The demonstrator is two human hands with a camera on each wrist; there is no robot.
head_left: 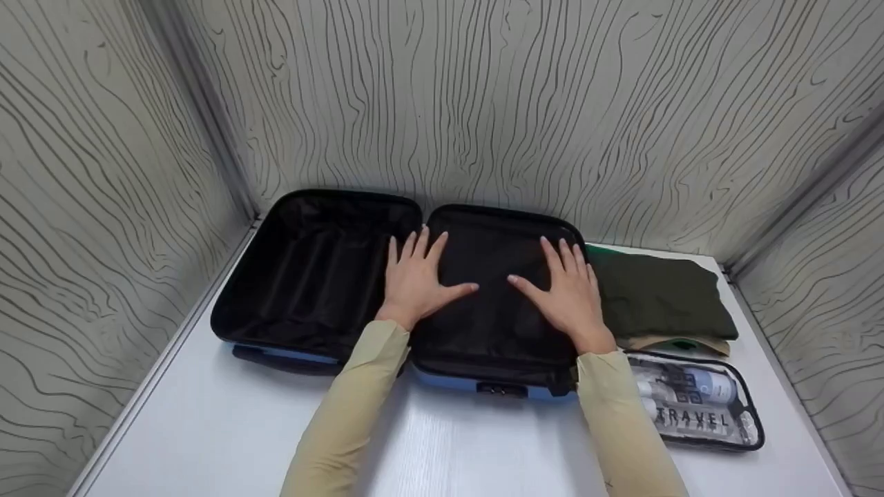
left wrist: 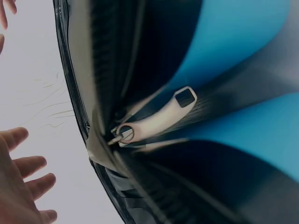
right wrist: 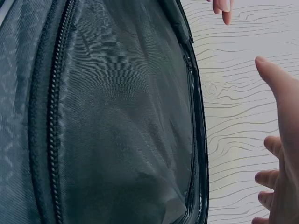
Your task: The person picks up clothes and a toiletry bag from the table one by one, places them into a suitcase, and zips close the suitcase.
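A blue suitcase with black lining lies opened flat, its deep left half [head_left: 304,276] beside the right half [head_left: 490,324]. Fingers spread, my left hand [head_left: 418,283] is over the inner edge of the right half. My right hand [head_left: 570,293], also spread, is over that half's right side. Neither hand grips anything; whether the palms touch the lining cannot be told. The left wrist view shows a zipper pull [left wrist: 163,116] close up between blue shell parts. In the right wrist view, a zipper [right wrist: 53,126] runs along the dark lining [right wrist: 121,116].
To the right lie folded dark green clothes [head_left: 663,297], with tan and green layers under them. A see-through travel pouch [head_left: 690,417] holding bottles is in front of them. Everything sits on a white table [head_left: 173,428], with wood-patterned panels [head_left: 442,103] at the back and sides.
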